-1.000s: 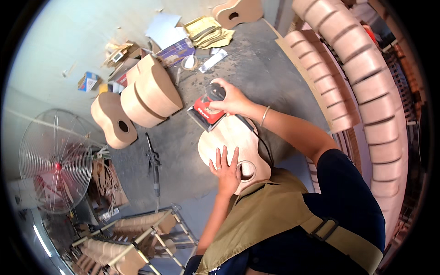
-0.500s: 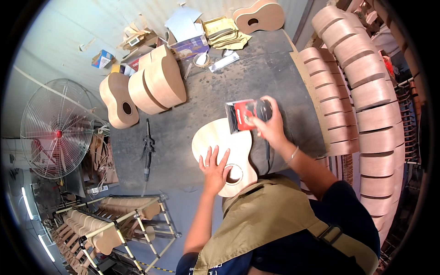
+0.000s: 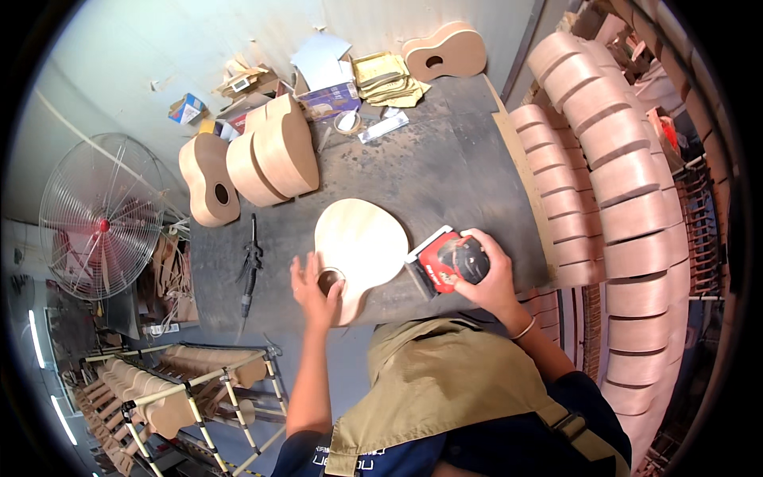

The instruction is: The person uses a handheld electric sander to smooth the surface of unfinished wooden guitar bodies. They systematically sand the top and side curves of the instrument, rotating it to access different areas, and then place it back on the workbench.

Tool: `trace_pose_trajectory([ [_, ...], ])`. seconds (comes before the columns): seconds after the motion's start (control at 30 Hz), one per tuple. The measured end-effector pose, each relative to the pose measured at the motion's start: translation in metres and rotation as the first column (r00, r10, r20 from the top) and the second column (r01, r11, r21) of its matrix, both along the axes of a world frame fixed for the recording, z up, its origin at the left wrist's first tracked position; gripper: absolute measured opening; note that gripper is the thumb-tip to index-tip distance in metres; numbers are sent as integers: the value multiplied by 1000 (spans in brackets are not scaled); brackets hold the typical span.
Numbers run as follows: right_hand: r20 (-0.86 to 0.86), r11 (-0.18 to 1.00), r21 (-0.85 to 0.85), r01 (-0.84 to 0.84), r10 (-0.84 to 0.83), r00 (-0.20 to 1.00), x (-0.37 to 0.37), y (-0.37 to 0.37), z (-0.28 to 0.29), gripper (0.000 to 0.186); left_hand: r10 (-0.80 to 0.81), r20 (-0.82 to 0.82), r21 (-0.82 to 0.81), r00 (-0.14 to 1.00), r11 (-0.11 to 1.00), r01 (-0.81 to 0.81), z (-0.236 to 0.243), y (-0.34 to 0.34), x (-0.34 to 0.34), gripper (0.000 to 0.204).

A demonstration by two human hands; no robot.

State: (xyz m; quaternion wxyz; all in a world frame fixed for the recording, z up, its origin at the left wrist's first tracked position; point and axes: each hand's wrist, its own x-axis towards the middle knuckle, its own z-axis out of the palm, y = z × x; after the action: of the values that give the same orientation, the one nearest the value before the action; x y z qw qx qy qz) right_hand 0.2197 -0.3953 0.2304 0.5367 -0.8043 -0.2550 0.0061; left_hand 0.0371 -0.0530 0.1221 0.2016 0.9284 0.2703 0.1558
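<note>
A pale wooden guitar body [image 3: 362, 238] lies on the dark-topped workbench [image 3: 469, 175] before me, its wide end away from me. My left hand [image 3: 315, 292] grips it at the waist, with the thumb at the sound hole and the fingers spread past its left edge. A red and black electric sander [image 3: 439, 264] is in my right hand [image 3: 497, 278], whose fingers wrap round its black top. The sander is tilted, just right of the guitar body; whether it touches the bench I cannot tell.
Several guitar bodies [image 3: 286, 147] stand at the bench's back left, another [image 3: 447, 49] at the far right. A black air gun [image 3: 251, 266] lies left. Boxes, tape and yellow sheets [image 3: 388, 79] line the back. Stacked bodies [image 3: 636, 222] rise at right; a fan [image 3: 103, 225] and rack [image 3: 191, 389] stand left.
The sander has moved down and right, off the guitar body's upper right. The guitar body has shifted left and turned. My left hand went from lying flat on it to gripping its waist.
</note>
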Motion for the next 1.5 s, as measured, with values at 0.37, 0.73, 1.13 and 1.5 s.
trace_pose_trajectory([
  [0.37,64,975,-205,-81,96,993,14,44,26,78,318,-235,-972,919,-67,-226,-34,60,-42,70],
  [0.73,63,703,-708,-66,156,986,47,180,13,57,10,-91,-942,996,-326,-82,-81,42,-19,49],
  [1.13,198,709,-705,6,188,962,60,297,-14,54,-104,-138,-970,985,-188,-155,-77,51,-14,52],
  [1.5,213,749,-663,-5,195,958,41,269,-8,52,-136,-191,-968,972,-139,-210,-75,51,-14,48],
])
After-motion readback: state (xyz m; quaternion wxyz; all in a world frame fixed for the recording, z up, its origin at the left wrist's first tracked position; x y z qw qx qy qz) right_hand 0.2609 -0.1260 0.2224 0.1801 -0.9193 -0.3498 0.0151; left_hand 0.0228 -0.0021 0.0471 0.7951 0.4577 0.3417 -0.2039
